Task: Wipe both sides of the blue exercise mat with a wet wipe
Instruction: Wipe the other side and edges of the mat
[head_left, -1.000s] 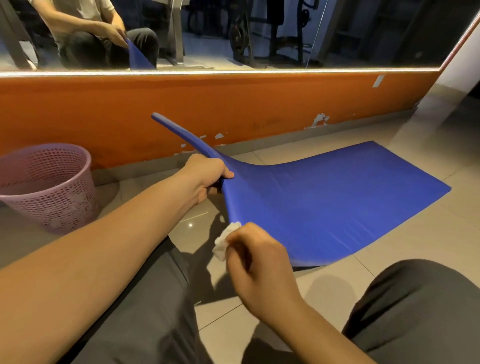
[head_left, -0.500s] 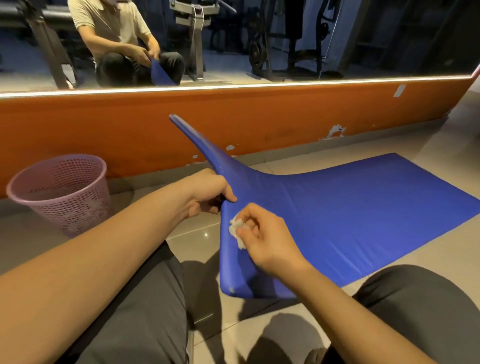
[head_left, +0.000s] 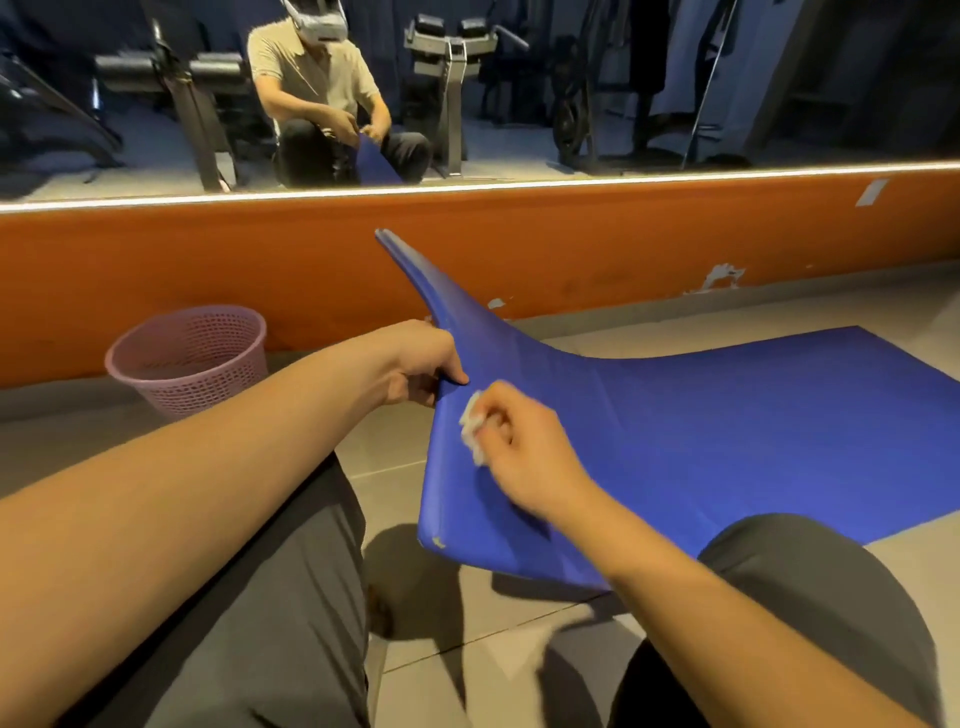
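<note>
Blue exercise mat (head_left: 727, 441), judged light and floppy.
Its raised edge, the natural hold, is pinched by the left hand (head_left: 421, 364); a wet wipe (head_left: 471, 426) is gripped by the right hand (head_left: 524, 457).

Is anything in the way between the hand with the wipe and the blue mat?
No, nothing visible. The right hand holds the crumpled white wet wipe against the soft blue exercise mat, beside the left hand gripping its raised edge.
</note>
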